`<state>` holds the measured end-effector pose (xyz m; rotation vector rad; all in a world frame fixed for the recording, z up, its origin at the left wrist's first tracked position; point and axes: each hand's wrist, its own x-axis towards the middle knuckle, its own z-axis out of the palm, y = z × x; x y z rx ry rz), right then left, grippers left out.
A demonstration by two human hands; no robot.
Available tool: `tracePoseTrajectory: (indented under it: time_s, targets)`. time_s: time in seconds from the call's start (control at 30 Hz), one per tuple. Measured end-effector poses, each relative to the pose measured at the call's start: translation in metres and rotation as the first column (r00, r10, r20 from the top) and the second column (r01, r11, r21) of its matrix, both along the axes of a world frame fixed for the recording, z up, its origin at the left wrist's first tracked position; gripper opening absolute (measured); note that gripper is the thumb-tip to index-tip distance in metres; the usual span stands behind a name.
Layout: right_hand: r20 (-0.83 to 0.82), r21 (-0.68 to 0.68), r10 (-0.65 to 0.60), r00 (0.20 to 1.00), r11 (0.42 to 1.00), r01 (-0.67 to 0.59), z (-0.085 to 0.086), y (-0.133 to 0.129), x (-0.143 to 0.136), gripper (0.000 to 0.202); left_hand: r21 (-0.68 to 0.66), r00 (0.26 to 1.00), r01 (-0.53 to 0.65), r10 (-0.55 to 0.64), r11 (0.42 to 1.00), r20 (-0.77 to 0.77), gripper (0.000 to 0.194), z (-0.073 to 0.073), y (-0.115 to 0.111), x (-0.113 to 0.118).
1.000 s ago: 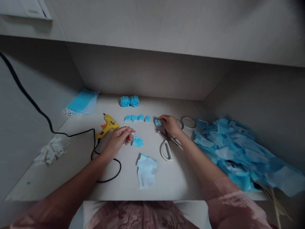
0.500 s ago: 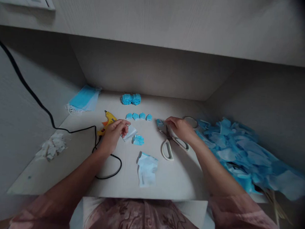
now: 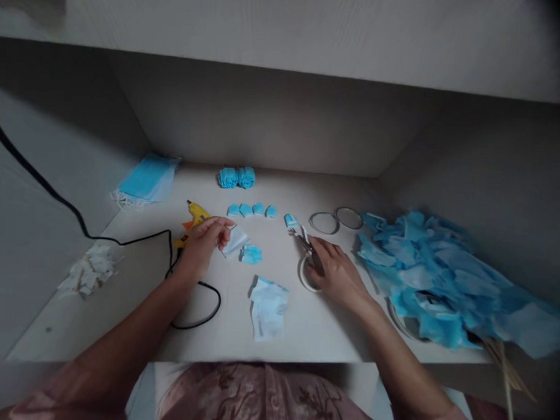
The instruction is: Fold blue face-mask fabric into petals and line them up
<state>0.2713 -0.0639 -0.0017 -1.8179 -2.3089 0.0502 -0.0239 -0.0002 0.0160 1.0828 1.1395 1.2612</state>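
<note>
My left hand [image 3: 210,238] is closed, fingers pinched around a thin stick that crosses a pale cloth piece [image 3: 235,241]. Over the scissors [image 3: 310,273] lies my right hand [image 3: 335,267], its fingers at the handles; part of the white handles is hidden under it. The scissors' tips point toward a small blue folded piece [image 3: 290,221]. Several blue petals [image 3: 246,210] form a row farther back. A crinkled blue piece [image 3: 251,254] rests right of my left hand, and a larger pale blue piece [image 3: 268,309] lies nearer the front.
A yellow glue gun [image 3: 198,214] with a black cable [image 3: 219,303] sits at left. Farther back are two blue rosettes [image 3: 236,178] and masks [image 3: 146,177]. Wire rings [image 3: 324,222] and a blue fabric heap [image 3: 416,251] stand right; white scraps [image 3: 92,271] lie left.
My right hand has moved from beside the small blue piece down onto the scissors' handles. The wire rings now show fully. The view has shifted slightly; my left hand keeps its pinch.
</note>
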Motion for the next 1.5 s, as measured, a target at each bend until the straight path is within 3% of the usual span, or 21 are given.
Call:
tracePoseTrajectory:
  time_s: [0.3,0.47,0.53,0.63,0.7,0.77,0.83,0.93,1.03,1.07,1.13,1.2,1.23,1.3,1.37,1.43,1.5]
  targets:
    - [-0.133,0.071,0.026,0.991,0.997,-0.016,-0.005,-0.003,0.010,0.065,-0.006,1.000,-0.005,0.005,1.000,-0.023,0.022,0.002,-0.001,0.000]
    - [-0.390,0.011,-0.032,0.920,0.999,0.039,-0.003,0.001,0.021,0.065,0.009,0.999,-0.005,0.005,1.000,-0.033,0.022,0.003,0.000,-0.001]
    - [-0.599,-0.090,-0.093,0.796,0.995,0.049,0.002,0.001,0.025,0.063,0.004,1.000,0.007,-0.007,1.000,-0.021,0.022,0.003,0.000,-0.001]
    - [-0.868,-0.258,-0.208,0.451,0.965,-0.053,0.014,-0.002,0.025,0.063,-0.007,1.000,0.009,-0.009,1.000,-0.018,0.020,0.004,-0.001,0.000]
    - [-0.930,-0.327,-0.285,0.233,0.931,-0.164,0.022,-0.007,0.019,0.064,0.005,0.998,0.012,-0.012,1.000,-0.066,0.019,0.005,-0.005,0.003]
    - [-0.933,-0.360,-0.346,0.101,0.896,-0.260,0.026,-0.011,0.010,0.067,0.026,0.989,0.061,-0.057,0.998,-0.133,0.020,0.007,-0.010,0.007]
    - [-0.925,-0.373,-0.377,0.053,0.871,-0.321,0.028,-0.015,-0.002,0.068,0.031,0.969,0.147,-0.137,0.989,-0.205,0.020,0.009,-0.015,0.011]
    - [-0.930,-0.366,-0.359,0.086,0.866,-0.341,0.027,-0.015,-0.016,0.067,0.028,0.935,0.225,-0.208,0.974,-0.286,0.018,0.009,-0.020,0.014]
    - [-0.943,-0.293,-0.237,0.232,0.923,-0.251,0.023,-0.011,-0.022,0.065,0.047,0.940,0.211,-0.190,0.976,-0.284,0.018,0.008,-0.018,0.012]
    - [-0.927,-0.248,-0.181,0.330,0.953,-0.174,0.021,-0.010,-0.021,0.064,0.054,0.947,0.193,-0.171,0.980,-0.271,0.018,0.008,-0.016,0.010]
    - [-0.792,-0.104,-0.083,0.605,0.995,0.000,0.015,-0.007,-0.017,0.062,0.070,0.965,0.137,-0.118,0.988,-0.234,0.017,0.009,-0.012,0.005]
    - [-0.515,0.075,-0.043,0.856,0.993,0.095,0.008,-0.007,-0.012,0.062,0.083,0.980,0.076,-0.059,0.994,-0.191,0.017,0.011,-0.007,0.000]
    - [-0.373,0.141,-0.035,0.927,0.986,0.094,0.003,-0.008,-0.010,0.063,0.087,0.984,0.046,-0.031,0.995,-0.173,0.017,0.013,-0.005,-0.002]
    - [-0.177,0.189,-0.027,0.984,0.980,0.061,-0.005,-0.011,-0.007,0.065,0.085,0.987,0.001,0.012,0.996,-0.158,0.017,0.014,-0.001,-0.005]
    - [-0.091,0.178,-0.027,0.995,0.983,0.043,-0.009,-0.015,-0.006,0.066,0.073,0.979,-0.005,0.019,0.997,-0.204,0.016,0.012,0.002,-0.007]
    - [-0.052,0.153,-0.016,0.998,0.988,0.024,-0.008,-0.017,-0.008,0.062,0.078,0.947,0.041,-0.014,0.996,-0.320,0.017,0.007,0.006,-0.010]
    - [-0.033,0.145,-0.002,0.999,0.989,0.007,0.001,-0.016,-0.009,0.053,0.098,0.871,0.133,-0.070,0.986,-0.486,0.016,-0.001,0.008,-0.013]
